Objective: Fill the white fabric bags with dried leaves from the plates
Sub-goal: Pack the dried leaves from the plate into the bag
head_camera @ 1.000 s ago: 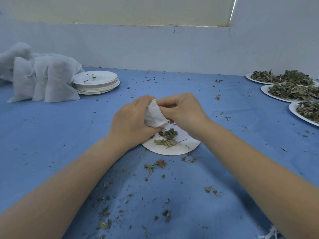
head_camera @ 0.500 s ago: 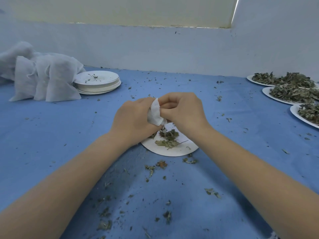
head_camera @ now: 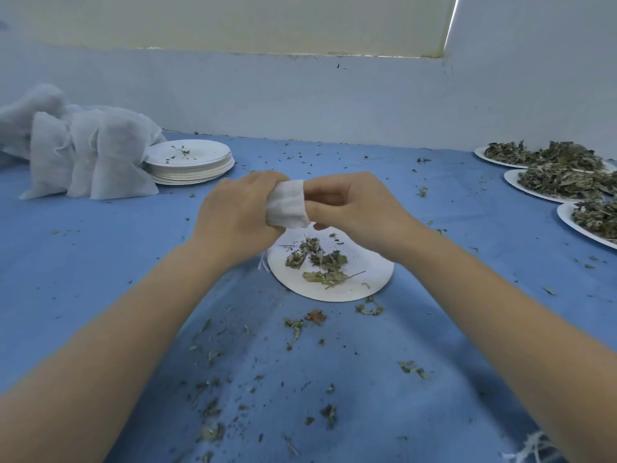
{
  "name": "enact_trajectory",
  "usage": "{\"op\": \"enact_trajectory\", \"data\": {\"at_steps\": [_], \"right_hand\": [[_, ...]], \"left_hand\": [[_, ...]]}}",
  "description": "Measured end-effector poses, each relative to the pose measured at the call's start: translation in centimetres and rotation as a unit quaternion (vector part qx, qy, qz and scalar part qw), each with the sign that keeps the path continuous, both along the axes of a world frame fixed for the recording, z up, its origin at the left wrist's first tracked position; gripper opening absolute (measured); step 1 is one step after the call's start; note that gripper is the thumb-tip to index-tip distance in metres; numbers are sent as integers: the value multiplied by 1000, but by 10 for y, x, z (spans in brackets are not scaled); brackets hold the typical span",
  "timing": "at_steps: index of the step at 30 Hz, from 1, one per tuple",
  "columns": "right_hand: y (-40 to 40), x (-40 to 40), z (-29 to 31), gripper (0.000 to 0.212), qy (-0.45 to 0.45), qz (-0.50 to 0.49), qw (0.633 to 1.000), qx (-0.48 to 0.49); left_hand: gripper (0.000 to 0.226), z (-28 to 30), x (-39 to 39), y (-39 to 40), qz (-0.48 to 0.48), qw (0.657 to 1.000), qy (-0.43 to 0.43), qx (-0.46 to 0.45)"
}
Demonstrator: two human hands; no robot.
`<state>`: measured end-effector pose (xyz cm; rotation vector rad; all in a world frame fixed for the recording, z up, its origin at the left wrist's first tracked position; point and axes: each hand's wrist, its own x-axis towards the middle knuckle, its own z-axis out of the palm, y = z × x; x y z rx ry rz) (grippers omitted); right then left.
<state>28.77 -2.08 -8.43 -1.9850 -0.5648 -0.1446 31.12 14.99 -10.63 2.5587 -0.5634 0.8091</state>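
Observation:
A small white fabric bag [head_camera: 287, 204] is held between both hands above a white paper plate [head_camera: 374, 275]. My left hand [head_camera: 238, 212] grips the bag's left side. My right hand [head_camera: 354, 205] pinches its right edge with curled fingers. The plate under them holds a small scatter of dried leaves [head_camera: 317, 262]. How full the bag is stays hidden.
Filled white bags [head_camera: 83, 155] are piled at the back left beside a stack of used plates [head_camera: 190, 163]. Three plates heaped with dried leaves [head_camera: 564, 178] stand at the right edge. Leaf crumbs [head_camera: 300, 325] litter the blue cloth. A white wall runs along the back.
Both hands have lifted slightly and drawn the bag out between them, so more of the plate and its leaves shows.

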Motion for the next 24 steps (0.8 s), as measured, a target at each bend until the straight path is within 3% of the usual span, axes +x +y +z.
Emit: {"op": "enact_trajectory", "data": {"at_steps": [5,7,10,13,18,24], "right_hand": [[-6,3,-5,14,6,-96,995,3],[-6,7,-12,7,15,-109,986,-126],[1,10,-28,31,18,-73,943,-323],[8,5,-35,38,9,-46,945,-322],[-3,-2,-33,12,-82,-46,943,-320],[-21,1,-21,18,-30,-44,946,-318]], "left_hand": [[36,-5,4,7,21,1000,12,5],[35,-7,5,11,45,999,23,-17],[36,-9,5,13,60,997,32,-33],[36,-10,4,14,65,997,25,-29],[35,-12,5,13,69,997,31,-25],[33,-14,5,13,69,996,46,-20]]}}
